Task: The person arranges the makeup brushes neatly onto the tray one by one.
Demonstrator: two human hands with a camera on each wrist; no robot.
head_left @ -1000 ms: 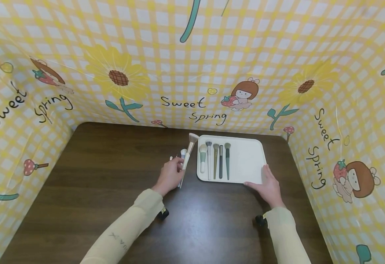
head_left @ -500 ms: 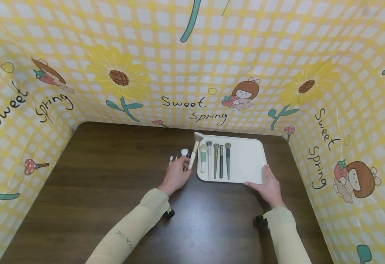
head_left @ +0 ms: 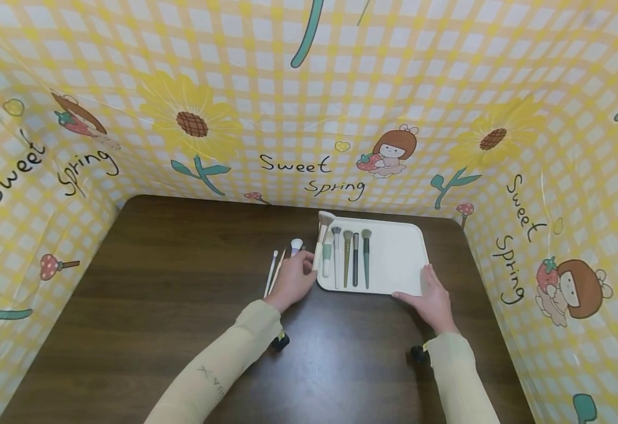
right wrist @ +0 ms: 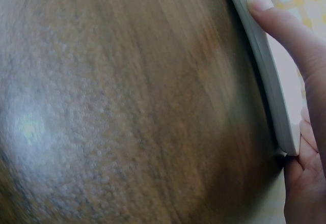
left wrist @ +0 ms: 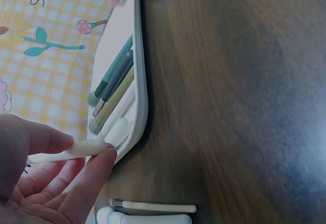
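Note:
My left hand (head_left: 294, 278) pinches a makeup brush (head_left: 322, 235) by its cream handle, bristles pointing away from me. The brush overlaps the left edge of a white tray (head_left: 398, 253) in the head view. In the left wrist view, thumb and fingertips meet on the handle (left wrist: 76, 150). Several brushes lie side by side in the tray's left half, among them an olive one (head_left: 347, 259) and a green one (head_left: 365, 259). My right hand (head_left: 432, 299) grips the tray's near right corner, its thumb (right wrist: 280, 23) on the front rim and its fingers along the right side.
Left of my left hand, thin brushes (head_left: 270, 275) and a white-headed brush (head_left: 296, 243) lie on the dark wooden table (head_left: 182, 265), partly hidden by the hand. Checked yellow cloth (head_left: 288, 118) walls the table at the back and sides.
My left hand has carried the brush rightward, from beside the tray to over its left edge. More of the thin brushes on the table now shows. The right hand and tray stay put.

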